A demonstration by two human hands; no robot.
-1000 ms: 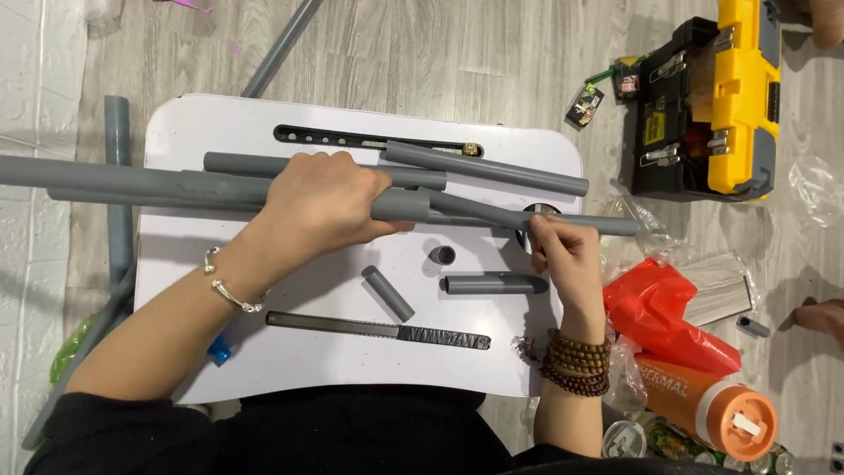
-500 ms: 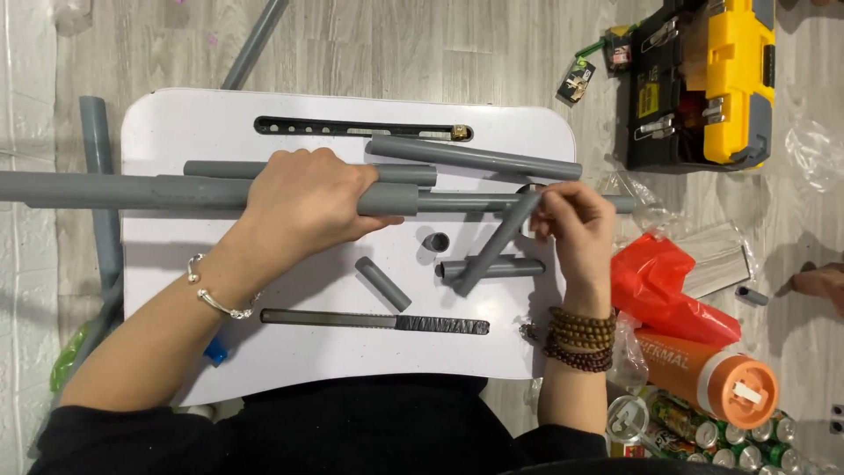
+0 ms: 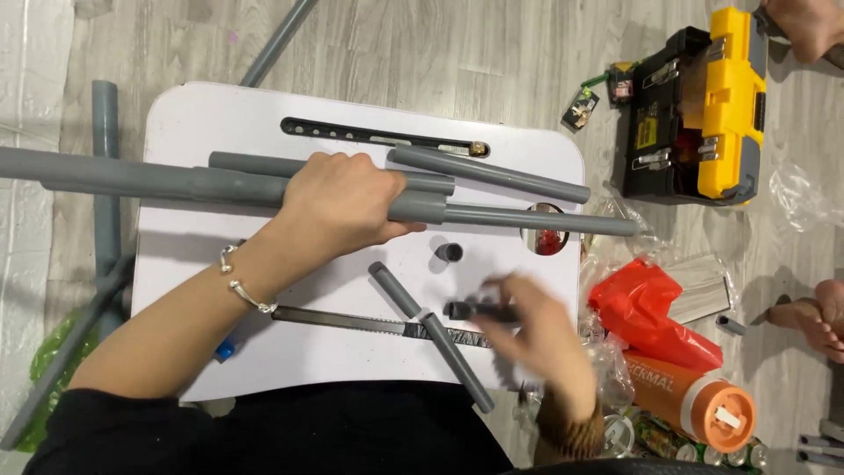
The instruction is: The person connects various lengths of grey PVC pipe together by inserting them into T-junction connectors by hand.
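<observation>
My left hand (image 3: 343, 204) is clamped around a long thick grey pipe (image 3: 132, 176) that lies across the white table (image 3: 189, 119); a thinner pipe (image 3: 545, 220) sticks out of its right end. My right hand (image 3: 536, 330), blurred by motion, has its fingers closed over a short dark grey pipe piece (image 3: 470, 310) low on the table. Just left of it a medium grey pipe (image 3: 422, 325) lies diagonally across a hand saw (image 3: 352, 321). A small grey coupling (image 3: 448, 252) stands between the hands.
Another grey pipe (image 3: 492, 174) and a black perforated bar (image 3: 369, 135) lie at the table's far side. On the floor to the right are a yellow-black toolbox (image 3: 703, 114), a red bag (image 3: 651, 317) and an orange-capped bottle (image 3: 703, 400). Another person's foot (image 3: 813, 321) is at the right.
My right hand let go of the medium pipe, which now lies diagonally on the saw, and dropped toward me onto the short pipe piece. My left hand kept its grip.
</observation>
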